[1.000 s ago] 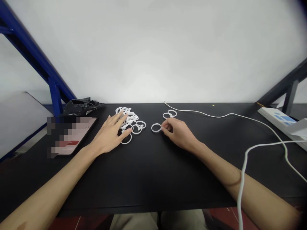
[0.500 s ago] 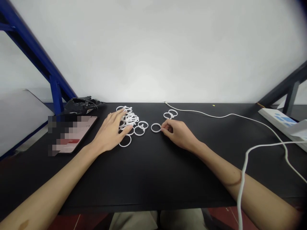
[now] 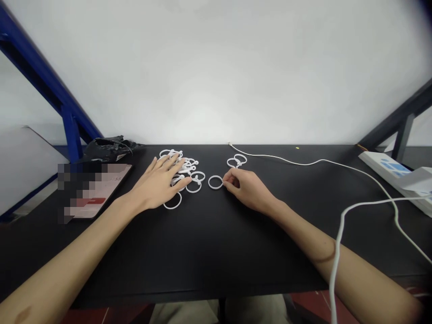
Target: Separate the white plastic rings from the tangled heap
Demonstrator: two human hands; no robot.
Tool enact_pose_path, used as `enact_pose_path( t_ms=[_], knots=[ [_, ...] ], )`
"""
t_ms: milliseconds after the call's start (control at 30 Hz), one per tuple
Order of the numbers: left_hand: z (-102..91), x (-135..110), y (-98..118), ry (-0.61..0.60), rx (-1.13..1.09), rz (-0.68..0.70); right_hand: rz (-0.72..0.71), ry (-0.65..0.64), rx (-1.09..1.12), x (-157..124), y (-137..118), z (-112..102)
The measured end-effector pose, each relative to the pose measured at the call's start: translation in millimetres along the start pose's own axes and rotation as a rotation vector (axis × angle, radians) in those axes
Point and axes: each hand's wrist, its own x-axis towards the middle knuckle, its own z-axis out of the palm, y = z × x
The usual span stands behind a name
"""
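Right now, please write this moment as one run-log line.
left hand: flat on ring pile | right hand: pinching single ring | surface: black table

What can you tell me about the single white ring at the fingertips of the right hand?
The white ring is a thin round hoop, seemingly plastic, lying flat on the black table. It sits alone between the pile of rings under the left hand and the right hand, whose fingertips pinch or touch its right edge. Nothing else touches it. Two more rings lie behind it.
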Motion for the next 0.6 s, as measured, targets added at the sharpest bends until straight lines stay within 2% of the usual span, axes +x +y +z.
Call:
enact_pose_path(
  t_ms=[267,600],
  knots=[
    [-2.5,23,11,-0.037,-0.037,-0.004,-0.008,-0.009,-0.003,-1,1,-1],
    [1.1,22,6,-0.024,-0.042,-0.008,-0.014,-0.016,-0.015,1,1,0]
  ],
)
